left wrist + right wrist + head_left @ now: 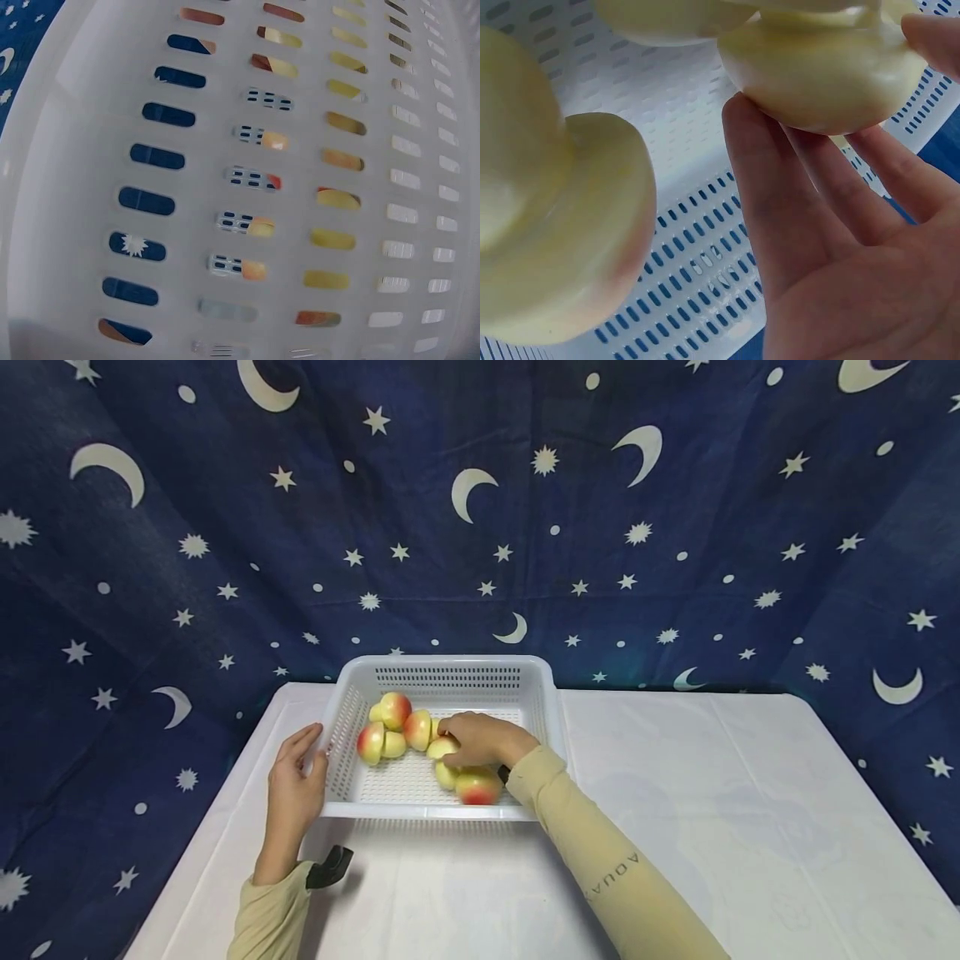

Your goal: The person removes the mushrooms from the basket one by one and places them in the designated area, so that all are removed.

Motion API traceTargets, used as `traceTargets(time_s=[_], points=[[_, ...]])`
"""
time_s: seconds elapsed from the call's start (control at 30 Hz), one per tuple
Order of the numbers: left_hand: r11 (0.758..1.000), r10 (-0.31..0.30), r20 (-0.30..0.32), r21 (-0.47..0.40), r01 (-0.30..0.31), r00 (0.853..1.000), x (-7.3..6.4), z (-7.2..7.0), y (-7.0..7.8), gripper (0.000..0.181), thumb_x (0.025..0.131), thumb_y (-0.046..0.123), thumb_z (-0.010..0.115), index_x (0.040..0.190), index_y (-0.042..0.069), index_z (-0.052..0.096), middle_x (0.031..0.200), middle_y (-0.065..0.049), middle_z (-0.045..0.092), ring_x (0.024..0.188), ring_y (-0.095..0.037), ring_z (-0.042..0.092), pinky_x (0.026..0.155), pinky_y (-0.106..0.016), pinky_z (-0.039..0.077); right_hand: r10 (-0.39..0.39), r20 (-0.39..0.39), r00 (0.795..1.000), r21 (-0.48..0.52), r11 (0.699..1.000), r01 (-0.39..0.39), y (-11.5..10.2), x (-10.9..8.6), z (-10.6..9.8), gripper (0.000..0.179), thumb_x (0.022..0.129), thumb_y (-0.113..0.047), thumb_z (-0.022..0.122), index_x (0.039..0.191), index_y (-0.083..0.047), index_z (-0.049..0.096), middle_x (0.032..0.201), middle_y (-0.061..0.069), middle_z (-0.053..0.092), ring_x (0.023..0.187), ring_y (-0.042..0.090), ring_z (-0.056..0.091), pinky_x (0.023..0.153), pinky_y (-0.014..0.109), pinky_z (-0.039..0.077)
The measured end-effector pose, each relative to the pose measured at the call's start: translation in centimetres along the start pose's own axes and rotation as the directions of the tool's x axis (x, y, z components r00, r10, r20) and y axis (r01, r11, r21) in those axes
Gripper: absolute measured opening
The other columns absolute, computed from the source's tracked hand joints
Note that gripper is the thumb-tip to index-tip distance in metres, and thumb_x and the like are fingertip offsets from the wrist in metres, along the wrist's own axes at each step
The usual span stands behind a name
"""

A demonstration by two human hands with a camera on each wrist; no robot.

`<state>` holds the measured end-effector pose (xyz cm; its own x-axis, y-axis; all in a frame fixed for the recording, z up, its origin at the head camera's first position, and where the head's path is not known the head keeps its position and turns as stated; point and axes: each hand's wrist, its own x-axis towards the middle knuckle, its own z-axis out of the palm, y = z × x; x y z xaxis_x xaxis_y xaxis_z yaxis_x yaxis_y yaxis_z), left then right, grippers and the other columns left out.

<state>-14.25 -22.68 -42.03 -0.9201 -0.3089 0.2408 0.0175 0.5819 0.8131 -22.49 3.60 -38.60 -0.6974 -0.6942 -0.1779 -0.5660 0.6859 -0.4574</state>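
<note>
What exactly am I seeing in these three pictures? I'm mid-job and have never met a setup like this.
There is no machine here, only a person's two bare hands. The widest picture comes from a camera on the head, looking forward and down. The other two come from cameras on the wrists: the left shows the slotted side of a white plastic basket, the right looks inside it.

The basket stands on a white-covered table before a blue moon-and-star cloth. In it lie several yellow-and-red mushroom-shaped pieces. The right hand grips one piece; the left hand is at the basket's left side, holding nothing.
</note>
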Motion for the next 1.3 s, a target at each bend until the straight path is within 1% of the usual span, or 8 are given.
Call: traceTargets(time_s=[0.3, 0.53, 0.6, 0.7, 0.83, 1.0, 1.17, 1.3], points=[[1.000, -0.008, 0.009, 0.012, 0.007, 1.000, 0.0, 0.1, 0.2, 0.043, 0.097, -0.001, 0.050, 0.140, -0.003, 0.052, 0.147, -0.018, 0.047, 0.141, -0.039, 0.039, 0.113, -0.060, 0.034, -0.026, -0.029, 0.999, -0.026, 0.999, 0.025, 0.0, -0.7, -0.4, 0.026, 0.085, -0.018, 0.066, 0.109, -0.008, 0.065, 0.089, -0.002, 0.058, 0.083, 0.015, 0.052, 0.076, 0.028, 0.044], [1.000, -0.010, 0.000, 0.018, 0.010, 1.000, 0.0, 0.2, 0.1, 0.043, 0.097, -0.001, 0.050, 0.140, -0.003, 0.052, 0.148, -0.017, 0.047, 0.140, -0.039, 0.040, 0.112, -0.061, 0.034, 0.011, -0.041, 0.999, -0.017, 1.000, -0.012, -0.1, -1.1, -0.8, 0.036, 0.084, -0.019, 0.066, 0.118, -0.010, 0.064, 0.098, -0.002, 0.061, 0.088, 0.016, 0.054, 0.079, 0.028, 0.046], [1.000, -0.014, 0.000, 0.023, 0.014, 1.000, 0.0, 0.2, 0.1, 0.044, 0.097, 0.000, 0.049, 0.141, -0.003, 0.052, 0.148, -0.017, 0.047, 0.140, -0.039, 0.040, 0.112, -0.061, 0.034, 0.004, -0.050, 0.999, -0.019, 1.000, -0.005, -0.2, -1.2, -0.9, 0.037, 0.083, -0.019, 0.066, 0.118, -0.010, 0.064, 0.099, -0.001, 0.061, 0.089, 0.016, 0.054, 0.080, 0.028, 0.046], [0.999, -0.018, -0.003, 0.031, 0.018, 1.000, 0.0, 0.1, 0.0, 0.044, 0.097, 0.000, 0.049, 0.141, -0.002, 0.051, 0.148, -0.017, 0.047, 0.140, -0.039, 0.040, 0.112, -0.061, 0.035, -0.027, -0.067, 0.997, -0.031, 0.999, 0.025, -0.3, -1.3, -1.1, 0.035, 0.082, -0.019, 0.066, 0.116, -0.010, 0.064, 0.098, -0.001, 0.061, 0.088, 0.016, 0.055, 0.079, 0.028, 0.046], [1.000, -0.014, -0.010, 0.024, 0.014, 1.000, 0.1, -0.1, 0.0, 0.044, 0.097, 0.000, 0.048, 0.141, -0.003, 0.051, 0.148, -0.017, 0.047, 0.140, -0.039, 0.040, 0.112, -0.061, 0.034, -0.053, -0.087, 0.995, -0.040, 0.998, 0.050, -0.5, -1.3, -1.3, 0.034, 0.081, -0.017, 0.066, 0.114, -0.009, 0.065, 0.095, -0.001, 0.061, 0.085, 0.016, 0.055, 0.077, 0.027, 0.046], [1.000, -0.011, -0.002, 0.016, 0.011, 1.000, 0.0, -0.2, 0.0, 0.044, 0.097, 0.000, 0.048, 0.141, -0.003, 0.051, 0.148, -0.018, 0.047, 0.141, -0.039, 0.039, 0.113, -0.061, 0.033, -0.059, -0.094, 0.994, -0.045, 0.997, 0.055, -0.9, -1.6, -1.4, 0.031, 0.081, -0.016, 0.066, 0.111, -0.009, 0.065, 0.094, 0.000, 0.060, 0.084, 0.016, 0.054, 0.075, 0.028, 0.046], [1.000, -0.016, 0.003, 0.015, 0.016, 1.000, 0.0, -0.1, 0.0, 0.044, 0.097, 0.000, 0.049, 0.141, -0.002, 0.052, 0.148, -0.017, 0.047, 0.141, -0.038, 0.039, 0.113, -0.061, 0.033, -0.052, -0.084, 0.995, -0.057, 0.997, 0.047, -1.3, -2.3, -1.5, 0.034, 0.084, -0.018, 0.067, 0.116, -0.009, 0.065, 0.097, 0.000, 0.060, 0.086, 0.016, 0.054, 0.077, 0.028, 0.046], [1.000, -0.016, 0.005, 0.015, 0.016, 1.000, 0.0, 0.0, 0.0, 0.043, 0.097, 0.000, 0.049, 0.141, -0.002, 0.052, 0.148, -0.017, 0.047, 0.141, -0.038, 0.040, 0.112, -0.062, 0.034, -0.054, -0.101, 0.993, -0.057, 0.997, 0.048, -1.5, -2.9, -1.8, 0.037, 0.083, -0.017, 0.067, 0.118, -0.008, 0.065, 0.098, 0.001, 0.060, 0.085, 0.016, 0.054, 0.077, 0.028, 0.047]])
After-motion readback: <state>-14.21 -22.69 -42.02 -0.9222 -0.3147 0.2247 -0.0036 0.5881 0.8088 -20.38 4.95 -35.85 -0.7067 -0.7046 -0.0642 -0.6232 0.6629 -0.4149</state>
